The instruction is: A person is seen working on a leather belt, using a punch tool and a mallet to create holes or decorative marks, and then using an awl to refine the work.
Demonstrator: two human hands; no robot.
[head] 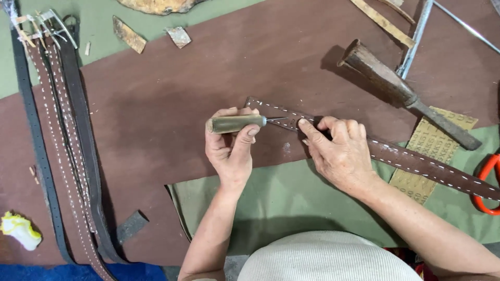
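Observation:
My left hand (229, 148) grips an awl (237, 123) with a worn wooden handle, its thin metal point aimed right at the end of a brown leather belt (411, 160) with white stitching. My right hand (338, 151) presses flat on that belt, index fingertip near the awl's tip. The belt runs diagonally from the centre to the right edge, over a big brown leather sheet (172, 104).
Several finished stitched belts with buckles (67, 145) lie along the left. A heavy wooden-handled mallet tool (401, 91) rests at upper right, orange-handled scissors (487, 182) at the right edge, a yellow-white lump (20, 229) at lower left. Leather scraps (129, 35) sit at the top.

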